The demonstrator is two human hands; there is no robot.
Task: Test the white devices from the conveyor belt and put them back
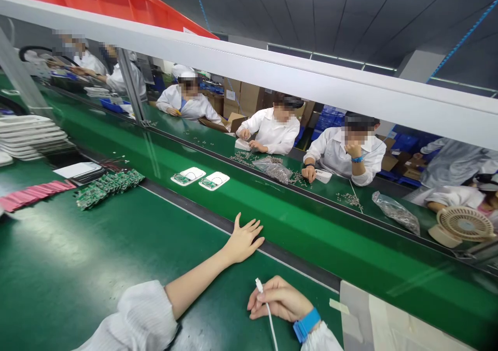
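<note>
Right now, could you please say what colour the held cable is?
The cable is white, best seen in the head view.

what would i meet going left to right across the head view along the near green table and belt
Row of flat pink pieces, row of green circuit boards, two white casings with rounded corners, bare left hand, right hand holding a thin white cable, pale strip of tape

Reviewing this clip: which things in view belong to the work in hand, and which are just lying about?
Likely part of the work:
white cable, held in the right hand
green circuit boards, overlapping on the table
two white shells on the belt, beyond the left hand

Seemingly just lying about:
fan
tape strip
</note>
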